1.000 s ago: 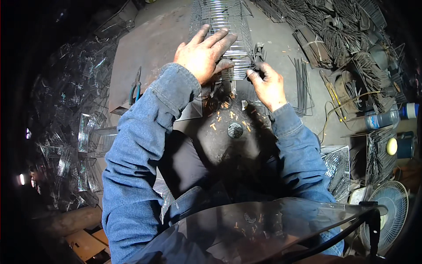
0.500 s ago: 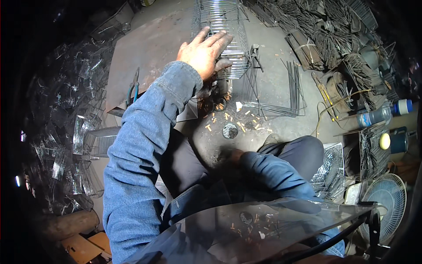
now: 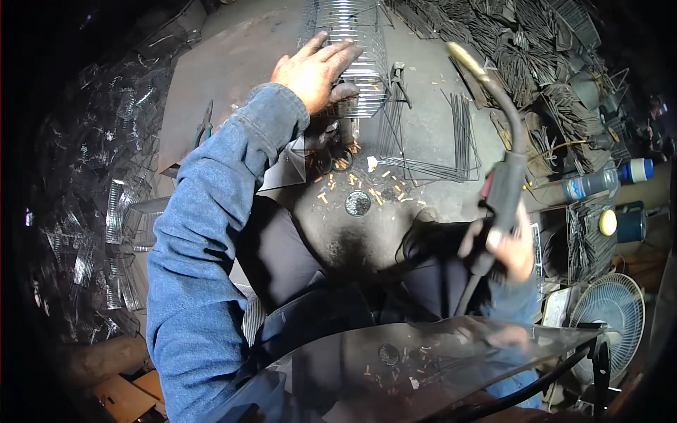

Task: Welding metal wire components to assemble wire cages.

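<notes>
My left hand [image 3: 319, 76] lies with fingers spread on the near part of a wire basket [image 3: 363, 84] of shiny parallel wires; its thumb points right, and what is under the palm is hidden. At the right my right hand [image 3: 513, 247] is wrapped round the dark handle of a welding torch [image 3: 509, 187]. The torch's bent neck rises, and its pale nozzle [image 3: 465, 58] points up and left, apart from the basket. A dark cable runs down from the handle. The right hand is slightly blurred.
Pliers [image 3: 204, 127] lie on a metal sheet [image 3: 204, 77] at left. Bent wire frames [image 3: 462, 141] lie right of the basket. Cigarette butts surround a small round tin [image 3: 357, 203]. Wire bundles [image 3: 543, 63], a water bottle [image 3: 589, 185] and a fan [image 3: 608, 317] stand right. A clear visor [image 3: 423, 352] crosses the bottom.
My right hand has come up from between the knees to the right, now with the welding torch in it. The left hand stays on the basket; the whole view has shifted slightly.
</notes>
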`<move>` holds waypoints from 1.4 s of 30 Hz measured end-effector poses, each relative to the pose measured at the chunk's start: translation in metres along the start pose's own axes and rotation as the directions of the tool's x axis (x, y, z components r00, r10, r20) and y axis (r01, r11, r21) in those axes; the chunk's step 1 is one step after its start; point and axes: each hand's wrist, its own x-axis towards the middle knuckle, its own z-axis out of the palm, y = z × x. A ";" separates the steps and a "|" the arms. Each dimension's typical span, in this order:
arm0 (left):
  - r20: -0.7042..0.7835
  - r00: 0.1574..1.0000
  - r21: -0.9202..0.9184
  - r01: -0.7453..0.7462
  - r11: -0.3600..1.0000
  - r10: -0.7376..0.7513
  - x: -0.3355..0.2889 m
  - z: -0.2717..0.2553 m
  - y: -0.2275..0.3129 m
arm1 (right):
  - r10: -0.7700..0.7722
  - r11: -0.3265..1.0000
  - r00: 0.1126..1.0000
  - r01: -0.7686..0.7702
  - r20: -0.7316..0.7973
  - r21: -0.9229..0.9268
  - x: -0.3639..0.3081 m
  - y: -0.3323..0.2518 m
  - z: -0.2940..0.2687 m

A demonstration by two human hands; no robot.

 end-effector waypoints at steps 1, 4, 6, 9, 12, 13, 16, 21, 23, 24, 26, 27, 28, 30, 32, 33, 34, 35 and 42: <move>-0.026 0.999 -0.051 -0.039 0.998 0.038 0.000 0.000 0.000 | -0.050 0.998 0.997 0.052 -0.052 0.035 0.016 -0.005 -0.001; 0.005 1.000 0.039 0.002 0.999 -0.002 0.000 0.000 0.000 | 0.087 0.993 0.996 -0.087 0.003 0.085 0.045 -0.015 -0.002; -0.009 1.000 0.031 -0.005 0.999 0.006 -0.001 0.000 0.000 | 0.131 0.989 0.990 -0.133 0.049 0.057 0.048 -0.010 0.002; -0.055 0.998 -0.033 -0.040 0.999 0.038 -0.002 0.001 -0.001 | 0.208 0.978 0.975 -0.207 0.074 -0.022 0.044 -0.002 0.010; -0.043 0.998 -0.029 -0.048 0.998 0.047 -0.001 0.001 -0.001 | 0.251 0.968 0.966 -0.250 0.064 -0.024 0.042 -0.001 0.015; -0.034 0.999 0.027 -0.016 0.999 0.017 0.000 0.001 -0.001 | 0.254 0.967 0.964 -0.252 0.076 -0.036 0.043 -0.002 0.016; -0.045 0.998 -0.044 -0.044 0.998 0.042 0.000 0.002 -0.001 | 0.260 0.965 0.962 -0.257 0.081 -0.049 0.045 -0.004 0.018; 0.013 1.000 -0.031 -0.023 0.999 0.023 0.001 0.005 -0.003 | 0.253 0.966 0.965 -0.246 0.075 -0.085 0.046 -0.001 0.019; 0.137 0.991 0.081 -0.009 0.997 -0.002 0.002 0.006 -0.006 | 0.217 0.976 0.969 -0.212 0.117 -0.053 0.047 0.000 0.019; 0.098 0.994 0.048 -0.063 0.997 0.058 0.002 0.007 -0.005 | 0.226 0.974 0.966 -0.221 0.123 -0.050 0.047 0.001 0.019; 0.031 0.999 0.029 -0.009 1.000 0.008 0.002 0.009 -0.006 | 0.234 0.971 0.964 -0.227 0.126 -0.069 0.048 0.001 0.019; 0.107 0.994 0.069 0.021 0.997 -0.029 0.002 0.009 -0.006 | 0.225 0.974 0.967 -0.220 0.122 -0.058 0.048 0.002 0.019; 0.077 0.997 0.003 0.001 1.000 -0.001 0.002 0.010 -0.006 | 0.236 0.970 0.968 -0.230 0.082 -0.078 0.049 0.002 0.019; 0.103 0.994 0.063 0.037 0.997 -0.044 0.002 0.011 -0.005 | 0.217 0.976 0.967 -0.211 0.135 -0.058 0.050 0.002 0.020; 0.063 0.997 0.025 -0.034 0.999 0.033 0.002 0.012 -0.005 | 0.235 0.971 0.966 -0.227 0.108 -0.078 0.050 0.002 0.020; 0.010 0.999 0.030 -0.040 0.999 0.039 0.002 0.013 -0.006 | 0.233 0.972 0.963 -0.227 0.133 -0.060 0.051 0.003 0.020; -0.020 1.000 0.101 -0.014 0.995 0.016 0.002 0.013 -0.006 | 0.242 0.969 0.964 -0.235 0.107 -0.077 0.051 0.003 0.020; -0.043 0.998 0.034 -0.046 0.998 0.048 0.001 0.013 -0.006 | 0.243 0.968 0.965 -0.235 0.100 -0.085 0.051 0.003 0.020; -0.051 0.998 -0.103 -0.047 0.994 0.042 0.000 0.009 -0.005 | 0.207 0.978 0.972 -0.202 0.108 -0.053 0.050 0.005 0.015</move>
